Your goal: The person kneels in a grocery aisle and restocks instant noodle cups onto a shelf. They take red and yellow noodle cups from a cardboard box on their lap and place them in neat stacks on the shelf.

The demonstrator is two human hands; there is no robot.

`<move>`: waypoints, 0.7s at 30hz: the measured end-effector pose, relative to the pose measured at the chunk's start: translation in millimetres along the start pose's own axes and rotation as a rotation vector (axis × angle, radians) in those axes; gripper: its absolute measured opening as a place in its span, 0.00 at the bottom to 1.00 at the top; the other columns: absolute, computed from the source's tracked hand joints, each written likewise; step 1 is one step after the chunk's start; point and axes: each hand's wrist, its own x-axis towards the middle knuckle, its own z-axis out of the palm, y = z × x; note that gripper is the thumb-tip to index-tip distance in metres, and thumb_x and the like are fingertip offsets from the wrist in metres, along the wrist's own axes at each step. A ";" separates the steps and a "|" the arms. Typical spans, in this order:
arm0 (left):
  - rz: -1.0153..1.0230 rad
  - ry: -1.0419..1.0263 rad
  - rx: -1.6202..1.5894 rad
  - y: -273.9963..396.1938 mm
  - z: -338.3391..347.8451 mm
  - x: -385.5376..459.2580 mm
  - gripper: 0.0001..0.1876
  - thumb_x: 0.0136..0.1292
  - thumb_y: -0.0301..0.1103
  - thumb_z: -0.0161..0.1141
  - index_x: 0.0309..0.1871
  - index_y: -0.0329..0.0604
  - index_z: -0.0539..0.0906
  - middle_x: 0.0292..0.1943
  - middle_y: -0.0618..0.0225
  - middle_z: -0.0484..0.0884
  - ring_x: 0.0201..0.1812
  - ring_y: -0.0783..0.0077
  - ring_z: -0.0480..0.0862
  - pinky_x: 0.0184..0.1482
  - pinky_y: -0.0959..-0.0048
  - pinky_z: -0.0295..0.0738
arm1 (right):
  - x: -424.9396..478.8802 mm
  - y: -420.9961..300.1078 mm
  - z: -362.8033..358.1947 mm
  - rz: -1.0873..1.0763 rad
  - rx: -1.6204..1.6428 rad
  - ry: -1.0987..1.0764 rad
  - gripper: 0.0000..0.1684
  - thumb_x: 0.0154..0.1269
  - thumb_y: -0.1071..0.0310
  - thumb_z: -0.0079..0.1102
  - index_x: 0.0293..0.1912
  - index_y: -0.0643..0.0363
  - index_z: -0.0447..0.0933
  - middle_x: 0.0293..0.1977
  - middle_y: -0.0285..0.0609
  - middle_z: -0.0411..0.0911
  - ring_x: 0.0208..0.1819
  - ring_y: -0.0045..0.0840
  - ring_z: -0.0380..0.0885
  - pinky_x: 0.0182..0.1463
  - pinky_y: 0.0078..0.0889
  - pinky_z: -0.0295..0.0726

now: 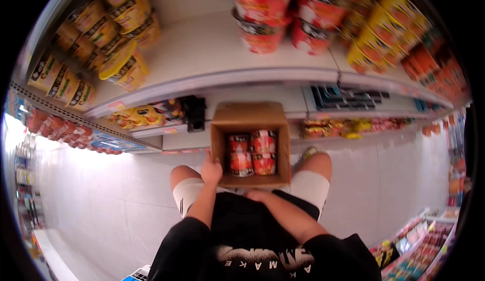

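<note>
An open cardboard box point(248, 114) is between my knees, before the shelving, with several red instant noodle cups point(264, 141) inside. My left hand point(211, 170) grips the box's left edge, the thumb over the rim. Against the near side of the box, low by my shirt, is my right hand point(257, 195); its fingers are partly hidden, so its hold is unclear. On the shelf above stand stacked red noodle cups point(261, 35), and to their left is a yellow noodle cup point(125, 67) beside more yellow stacks.
The long shelf edge point(227, 77) crosses in front of me. Below it are black trays point(348, 98) and packaged snacks point(322, 127). Yellow cups point(373, 50) and orange cups stand at the right. Behind me at the lower right is a display of packets point(428, 250). Pale floor tiles point(113, 190) surround my legs.
</note>
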 end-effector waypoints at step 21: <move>0.759 0.413 -0.069 41.2 -14.7 -14.6 0.19 0.60 0.26 0.60 0.56 0.40 0.77 0.55 0.50 0.77 0.55 0.44 0.76 0.57 0.53 0.71 | -188.2 -40.1 -45.8 0.082 0.625 1.249 0.14 0.73 0.66 0.54 0.52 0.65 0.76 0.30 0.43 0.85 0.17 0.22 0.80 0.21 0.26 0.79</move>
